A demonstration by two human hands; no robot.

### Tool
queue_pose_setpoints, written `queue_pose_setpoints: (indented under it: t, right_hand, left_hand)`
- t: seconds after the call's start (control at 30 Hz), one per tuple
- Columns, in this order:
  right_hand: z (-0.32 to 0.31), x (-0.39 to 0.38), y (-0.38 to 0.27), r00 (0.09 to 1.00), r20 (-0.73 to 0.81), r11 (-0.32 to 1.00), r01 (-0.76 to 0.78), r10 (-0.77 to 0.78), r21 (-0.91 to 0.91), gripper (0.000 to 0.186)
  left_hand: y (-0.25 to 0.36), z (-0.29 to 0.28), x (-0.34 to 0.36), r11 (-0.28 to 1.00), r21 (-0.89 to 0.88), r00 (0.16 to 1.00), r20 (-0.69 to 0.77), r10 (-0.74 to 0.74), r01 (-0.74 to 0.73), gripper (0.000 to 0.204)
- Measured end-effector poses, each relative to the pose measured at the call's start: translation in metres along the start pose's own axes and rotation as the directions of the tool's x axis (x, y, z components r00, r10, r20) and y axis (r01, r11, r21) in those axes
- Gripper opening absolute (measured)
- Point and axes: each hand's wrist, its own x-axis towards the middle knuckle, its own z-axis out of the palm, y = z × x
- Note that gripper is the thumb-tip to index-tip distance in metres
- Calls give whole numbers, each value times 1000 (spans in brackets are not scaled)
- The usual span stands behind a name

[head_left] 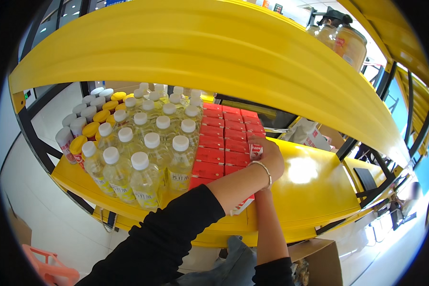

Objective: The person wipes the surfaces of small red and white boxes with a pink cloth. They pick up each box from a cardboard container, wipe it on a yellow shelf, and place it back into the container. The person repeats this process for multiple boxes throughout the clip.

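And here's black on the left: a long left sleeve (176, 220), plain and matte, its cloth bunching into soft ripples down the lower edge, finishing in a clean, straight hem on the forearm! Over to the right, a matching black right sleeve (274, 273), snug, creased around its opening, the forearm bare beyond it. Now the flash of jewellery: a slim, pale bracelet (267, 172) gleaming round the left wrist, its fine pattern too small to call! The left hand (271, 156) is ungloved. And down below, faded blue-grey trousers (239, 263), denim by the look of them, softly wrinkled.
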Motion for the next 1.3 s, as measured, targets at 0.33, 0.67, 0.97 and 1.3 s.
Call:
queue_pose_setpoints:
  t: [0.33, 0.67, 0.97, 1.3]
  right_hand:
    - [-24, -36, 0, 971, -170, 894, 226, -171, 388, 20]
    - [-108, -116, 89, 891, -85, 871, 454, -446, 189, 30]
    - [-174, -305, 337, 931, -190, 822, -165, 312, 546, 29]
    - [-21, -513, 473, 279, 707, -92, -894, 649, 438, 36]
  left_hand:
    - [7, 33, 32, 994, -108, 1000, -1, 19, -19, 42]
    - [-45, -23, 0, 937, -220, 961, -115, 250, -271, 49]
    - [153, -10, -138, 53, -613, 576, -705, 414, -789, 32]
    - [318, 82, -137, -9, -928, 573, -238, 784, -373, 37]
